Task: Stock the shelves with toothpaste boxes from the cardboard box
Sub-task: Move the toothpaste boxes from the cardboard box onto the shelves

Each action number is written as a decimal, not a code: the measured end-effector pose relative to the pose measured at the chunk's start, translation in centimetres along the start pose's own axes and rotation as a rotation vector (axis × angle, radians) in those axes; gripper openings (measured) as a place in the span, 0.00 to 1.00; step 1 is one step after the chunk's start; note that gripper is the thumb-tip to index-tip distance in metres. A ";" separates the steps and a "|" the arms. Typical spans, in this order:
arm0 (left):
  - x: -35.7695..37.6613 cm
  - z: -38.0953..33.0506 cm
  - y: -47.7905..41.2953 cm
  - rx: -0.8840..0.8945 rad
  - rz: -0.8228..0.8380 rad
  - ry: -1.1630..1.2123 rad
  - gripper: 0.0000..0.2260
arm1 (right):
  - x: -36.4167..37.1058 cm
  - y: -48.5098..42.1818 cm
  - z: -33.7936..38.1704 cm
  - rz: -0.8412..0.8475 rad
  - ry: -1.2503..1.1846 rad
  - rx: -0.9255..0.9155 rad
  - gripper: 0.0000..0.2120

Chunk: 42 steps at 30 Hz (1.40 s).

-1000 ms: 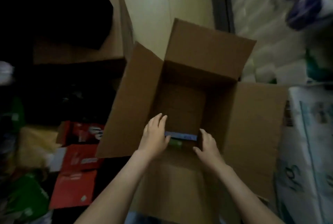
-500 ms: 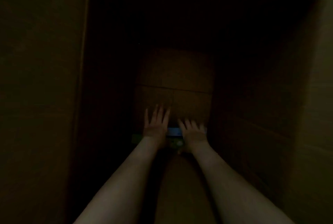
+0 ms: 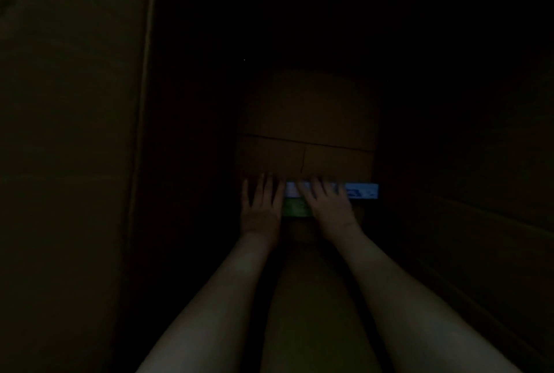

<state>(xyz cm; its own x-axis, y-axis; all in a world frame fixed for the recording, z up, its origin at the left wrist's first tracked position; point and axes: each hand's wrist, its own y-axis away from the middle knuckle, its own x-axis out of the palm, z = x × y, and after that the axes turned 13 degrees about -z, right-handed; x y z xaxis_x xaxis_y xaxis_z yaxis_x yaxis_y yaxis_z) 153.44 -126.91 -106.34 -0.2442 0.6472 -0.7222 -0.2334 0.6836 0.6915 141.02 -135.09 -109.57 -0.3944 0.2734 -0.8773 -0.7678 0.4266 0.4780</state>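
Head view shows your 2 hands side by side, slightly apart. Your left hand (image 3: pixel 260 206) lies flat, fingers straight, at the left end of the blue toothpaste box (image 3: pixel 361 191). Your right hand (image 3: pixel 328 207) lies across that box's middle, fingers straight and spread. 1 green toothpaste box (image 3: pixel 295 208) sits just nearer you than the blue one, between the hands. Both boxes lie on the cardboard box (image 3: pixel 75 162) floor.

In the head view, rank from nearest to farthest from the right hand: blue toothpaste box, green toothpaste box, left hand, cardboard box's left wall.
1. The blue toothpaste box, under the fingers of the right hand; the green toothpaste box, against its thumb side: too close to call.
2. The left hand, beyond the green one.
3. The cardboard box's left wall, far left.
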 end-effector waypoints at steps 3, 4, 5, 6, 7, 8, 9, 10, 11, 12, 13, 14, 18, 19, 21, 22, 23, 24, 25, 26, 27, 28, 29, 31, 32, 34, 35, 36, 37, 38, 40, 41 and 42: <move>-1.8 0.0 0.9 -0.039 -0.008 0.025 0.36 | -2.2 -1.4 -0.4 0.044 -0.120 0.099 0.38; -2.7 0.0 1.6 -0.033 -0.018 0.021 0.36 | -3.6 -1.3 -0.3 0.082 -0.218 0.149 0.40; -4.1 0.1 2.4 -0.020 -0.035 0.002 0.36 | -5.4 -0.9 -0.3 0.094 -0.295 0.185 0.42; -5.6 0.1 3.5 0.007 -0.061 -0.021 0.38 | -7.6 -0.2 -0.1 0.091 -0.375 0.208 0.43; -7.7 0.3 4.8 0.038 -0.084 -0.035 0.39 | -10.2 0.7 0.1 0.106 -0.451 0.221 0.44; -9.7 0.5 6.4 0.068 -0.110 -0.048 0.39 | -13.0 1.7 0.2 0.130 -0.512 0.216 0.43; -11.8 0.9 8.3 0.096 -0.155 -0.062 0.39 | -16.0 3.0 0.2 0.152 -0.561 0.196 0.43; -14.0 1.4 10.4 0.126 -0.235 -0.075 0.38 | -19.3 4.4 0.2 0.173 -0.603 0.182 0.43; -16.2 2.1 12.6 0.166 -0.346 -0.089 0.35 | -22.8 5.9 0.1 0.187 -0.644 0.175 0.42; -18.3 2.6 14.7 0.225 -0.453 -0.105 0.30 | -26.4 7.4 0.1 0.204 -0.688 0.170 0.42; -20.5 3.3 16.8 0.283 -0.554 -0.118 0.24 | -30.0 8.8 0.0 0.221 -0.727 0.166 0.41; -23.0 3.9 19.1 0.312 -0.613 -0.099 0.19 | -33.8 10.3 0.0 0.247 -0.751 0.151 0.40; -32.8 6.0 28.9 0.357 -0.713 -0.033 0.21 | -47.6 15.7 0.9 0.397 -0.842 0.079 0.37; -34.8 6.8 31.4 0.352 -0.727 -0.032 0.24 | -50.9 17.0 1.3 0.439 -0.881 0.060 0.33; -38.5 8.1 36.7 0.293 -0.750 -0.021 0.22 | -57.2 19.7 2.5 0.521 -0.986 0.066 0.22; -40.2 8.7 39.5 0.251 -0.763 -0.017 0.18 | -59.8 20.8 3.1 0.567 -1.031 0.083 0.17; -41.6 9.1 42.2 0.212 -0.782 -0.025 0.15 | -62.0 21.8 3.9 0.615 -1.065 0.097 0.17; -42.6 9.5 44.8 0.174 -0.795 -0.043 0.12 | -63.9 22.6 4.8 0.653 -1.084 0.102 0.23; -43.4 10.0 47.2 0.128 -0.808 -0.063 0.11 | -65.6 23.1 5.8 0.698 -1.069 0.082 0.27; -43.9 10.5 49.5 0.071 -0.813 -0.075 0.11 | -67.1 23.2 6.7 0.721 -1.036 0.044 0.29; -44.1 11.1 51.7 0.013 -0.802 -0.078 0.13 | -68.6 23.3 7.8 0.722 -0.989 0.010 0.28; -44.2 11.8 53.7 -0.051 -0.787 -0.075 0.14 | -69.9 23.4 8.9 0.728 -0.930 -0.011 0.26; -44.0 12.5 55.8 -0.122 -0.781 -0.068 0.15 | -71.1 23.5 9.9 0.723 -0.860 -0.025 0.24; -43.5 13.6 60.1 -0.278 -0.728 -0.017 0.14 | -73.0 23.6 12.0 0.640 -0.679 -0.111 0.20; -43.1 14.0 62.1 -0.356 -0.713 0.029 0.13 | -73.7 23.6 12.9 0.574 -0.608 -0.167 0.19; -42.3 15.0 65.8 -0.532 -0.701 0.107 0.13 | -75.1 24.3 14.8 0.450 -0.602 -0.242 0.18; -41.8 15.4 67.5 -0.589 -0.688 0.158 0.14 | -75.7 24.9 15.9 0.422 -0.680 -0.260 0.19; -41.5 15.9 69.2 -0.641 -0.672 0.202 0.16 | -76.1 25.3 17.2 0.412 -0.800 -0.273 0.18; -41.2 16.3 70.8 -0.683 -0.657 0.238 0.17 | -76.4 25.9 18.6 0.404 -0.941 -0.278 0.15; -40.9 16.9 72.5 -0.721 -0.648 0.267 0.18 | -76.6 26.4 20.1 0.384 -1.040 -0.279 0.11; -40.3 18.2 75.7 -0.781 -0.648 0.311 0.20 | -76.6 27.1 23.4 0.333 -1.138 -0.309 0.10; -40.0 18.8 77.3 -0.805 -0.654 0.331 0.20 | -76.7 27.5 25.1 0.319 -1.167 -0.317 0.12; -39.9 19.4 79.0 -0.825 -0.663 0.357 0.20 | -76.9 27.8 26.8 0.307 -1.187 -0.326 0.13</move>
<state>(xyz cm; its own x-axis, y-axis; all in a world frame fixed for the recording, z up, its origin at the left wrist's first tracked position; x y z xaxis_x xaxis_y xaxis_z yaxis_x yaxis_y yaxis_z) 162.98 -92.17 -23.19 -0.0648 0.0130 -0.9978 -0.9387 0.3384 0.0654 163.54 -121.20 -27.73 -0.0136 0.9971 -0.0749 -0.8803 0.0236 0.4738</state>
